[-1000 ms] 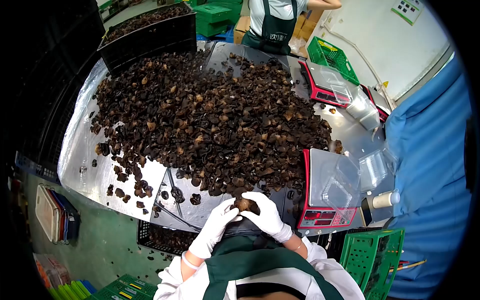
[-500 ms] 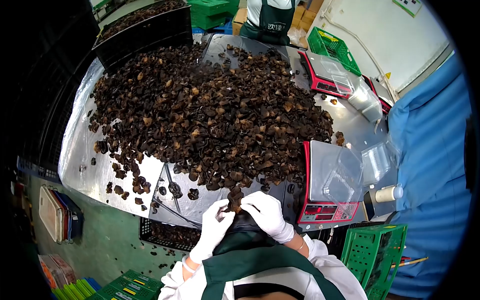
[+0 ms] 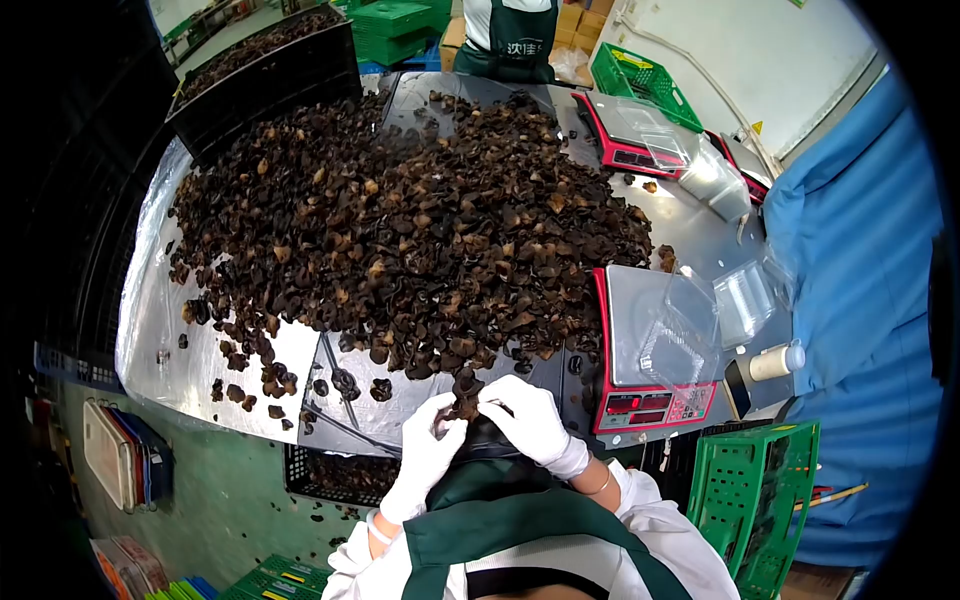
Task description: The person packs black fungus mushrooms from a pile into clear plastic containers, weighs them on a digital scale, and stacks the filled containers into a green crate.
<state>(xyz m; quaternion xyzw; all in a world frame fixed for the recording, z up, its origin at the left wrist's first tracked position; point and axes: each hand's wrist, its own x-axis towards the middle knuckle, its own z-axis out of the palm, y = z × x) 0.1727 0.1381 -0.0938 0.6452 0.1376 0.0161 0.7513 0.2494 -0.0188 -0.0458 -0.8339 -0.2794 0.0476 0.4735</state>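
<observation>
Pinching a dark mushroom piece point(image 3: 466, 390) by its edges, the gloved left hand point(image 3: 430, 440) and right hand point(image 3: 530, 418) meet just nearside of the pile point(image 3: 400, 230). Silvery table point(image 3: 215, 385) surrounds it; beyond, a person point(image 3: 508, 45) is cut off above the chest.

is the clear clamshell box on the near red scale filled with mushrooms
No, the clear clamshell box on the near red scale shows only bare see-through plastic.
</observation>
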